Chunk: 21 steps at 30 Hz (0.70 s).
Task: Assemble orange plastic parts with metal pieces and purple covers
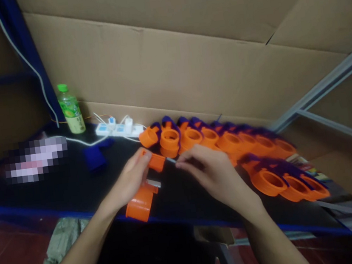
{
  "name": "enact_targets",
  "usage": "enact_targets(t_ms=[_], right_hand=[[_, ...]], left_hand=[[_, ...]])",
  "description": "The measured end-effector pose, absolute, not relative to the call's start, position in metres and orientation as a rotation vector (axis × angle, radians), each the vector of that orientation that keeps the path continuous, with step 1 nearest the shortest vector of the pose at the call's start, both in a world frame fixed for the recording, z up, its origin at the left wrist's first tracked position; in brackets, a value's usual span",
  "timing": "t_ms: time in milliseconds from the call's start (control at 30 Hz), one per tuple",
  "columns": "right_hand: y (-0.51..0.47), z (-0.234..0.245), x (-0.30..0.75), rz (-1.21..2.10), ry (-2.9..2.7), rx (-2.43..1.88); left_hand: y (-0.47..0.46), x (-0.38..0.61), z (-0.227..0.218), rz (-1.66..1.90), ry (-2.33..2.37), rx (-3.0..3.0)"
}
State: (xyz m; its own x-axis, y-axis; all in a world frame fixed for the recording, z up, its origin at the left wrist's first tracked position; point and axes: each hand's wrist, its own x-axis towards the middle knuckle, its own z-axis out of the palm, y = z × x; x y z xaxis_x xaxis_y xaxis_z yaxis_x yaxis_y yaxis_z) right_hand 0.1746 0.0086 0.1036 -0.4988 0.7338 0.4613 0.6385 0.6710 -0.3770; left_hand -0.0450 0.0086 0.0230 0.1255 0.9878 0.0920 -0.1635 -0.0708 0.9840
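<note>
The orange piece [156, 162] is above the front part of the table [72, 179], and the left hand [135, 171] grasps it, thumb on top. The right hand [211, 172] pinches a thin pale strip [171, 161] between thumb and fingertips, its far end at or very near the right side of the orange piece; the blur hides whether the two touch. Work on this piece therefore looks under way rather than finished, as the strip is plainly outside it for most of its length. Just below the left hand, by the table's front edge, is an orange ring [139, 205] with a pale tab [154, 183] beside its upper side; whether that hand also touches it, I cannot tell. Beyond the hands, a back row of orange rings [169, 150] runs off to the right, and a nearer cluster of orange rings [267, 182] sits at the right, both with dark blue parts behind them. They are out of the hands and set in order, so they may be done, but they could equally be waiting for work. Farther left lie a blue piece [95, 159] and a white power strip [118, 130], with a green-capped bottle [72, 112] standing near the cardboard wall [155, 66].
</note>
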Motion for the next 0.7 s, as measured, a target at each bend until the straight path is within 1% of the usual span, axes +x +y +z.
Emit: enact_targets(t_ms=[267, 533, 700], right_hand=[[0.023, 0.112, 0.175, 0.443, -2.312, -1.103], [0.031, 0.122, 0.171, 0.339, -2.472, -1.064], [0.043, 0.121, 0.165, 0.436, -2.522, -1.096]], left_hand=[[0.005, -0.042, 0.030, 1.230, 0.960, 1.197], [0.003, -0.039, 0.025, 1.242, 1.011, 1.227], [0.005, -0.030, 0.018, 1.235, 0.962, 1.242]])
